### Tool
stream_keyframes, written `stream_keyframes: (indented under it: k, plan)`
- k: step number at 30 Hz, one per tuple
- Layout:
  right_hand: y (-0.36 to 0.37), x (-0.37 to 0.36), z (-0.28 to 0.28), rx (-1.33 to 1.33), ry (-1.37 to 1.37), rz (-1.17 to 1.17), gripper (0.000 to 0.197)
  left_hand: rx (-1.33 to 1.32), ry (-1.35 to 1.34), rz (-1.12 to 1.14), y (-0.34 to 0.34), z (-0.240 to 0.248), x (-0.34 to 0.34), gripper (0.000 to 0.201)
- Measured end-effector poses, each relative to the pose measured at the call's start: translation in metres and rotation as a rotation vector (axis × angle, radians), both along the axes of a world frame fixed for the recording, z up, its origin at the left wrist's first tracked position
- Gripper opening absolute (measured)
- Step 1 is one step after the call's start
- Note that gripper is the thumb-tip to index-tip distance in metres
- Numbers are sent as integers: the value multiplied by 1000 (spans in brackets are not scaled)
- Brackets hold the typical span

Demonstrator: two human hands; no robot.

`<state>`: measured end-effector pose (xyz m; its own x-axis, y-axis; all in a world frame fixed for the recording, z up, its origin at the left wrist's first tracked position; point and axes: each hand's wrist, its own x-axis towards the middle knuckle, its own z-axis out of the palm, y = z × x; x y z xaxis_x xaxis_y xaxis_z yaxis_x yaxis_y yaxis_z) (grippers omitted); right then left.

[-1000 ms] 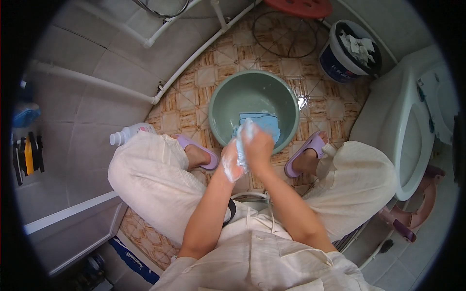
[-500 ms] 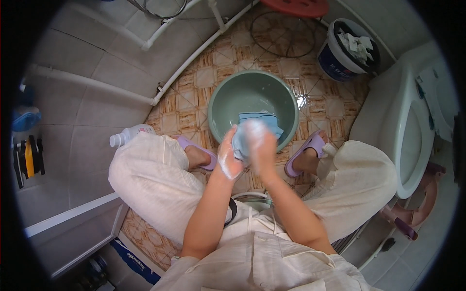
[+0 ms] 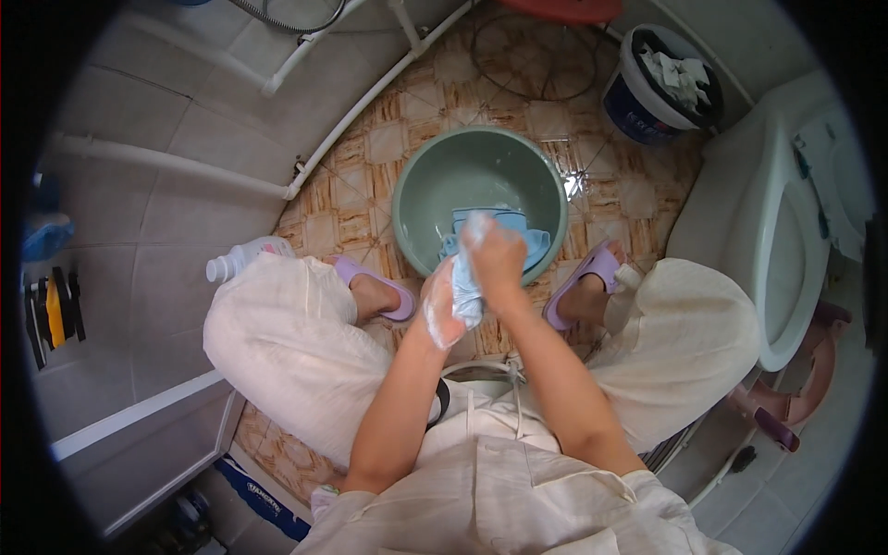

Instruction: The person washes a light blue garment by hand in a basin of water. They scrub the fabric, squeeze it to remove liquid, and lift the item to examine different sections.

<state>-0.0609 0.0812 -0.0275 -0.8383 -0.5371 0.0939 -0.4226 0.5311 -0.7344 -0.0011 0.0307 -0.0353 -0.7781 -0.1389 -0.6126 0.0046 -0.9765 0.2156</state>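
Observation:
A light blue cloth, wet and streaked with white suds, is bunched between my two hands over the near rim of a round green basin. My left hand, with foam on its back and wrist, is closed around the cloth's near end. Just above and to the right, my right hand is curled in a fist on the cloth, and a foamy bit sticks out past its knuckles. More of the light blue fabric lies folded inside the basin; I cannot tell whether it is one piece with the held part.
Purple slippers are on my feet either side of the basin. A white bottle lies by my left knee. The toilet stands at right, with a bucket of crumpled paper behind it. A red stool is at the far side.
The bunched cloth now stretches toward me between my hands, where it was pressed lower over the basin. My right hand, blurred before, shows clearly as a fist.

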Motion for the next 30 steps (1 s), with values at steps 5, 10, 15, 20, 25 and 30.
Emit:
stream_keyframes:
  k: [5,10,15,20,25,30]
  plan:
    - [-8,30,12,0,-2,31,17,-343,373,-29,-12,-58,21,22]
    - [0,-17,-13,30,-154,-95,14,-66,111,-12,0,-40,15,24]
    - [-6,37,14,-197,131,60,14,1,224,54,-3,-31,13,17]
    - [7,-43,-17,-158,-176,-132,28,-3,147,-43,-13,8,5,27]
    - [10,-39,19,-782,-797,-348,30,45,73,58,-28,23,2,25]
    - [5,16,21,-629,-323,-18,21,-42,111,39,-21,34,1,23]
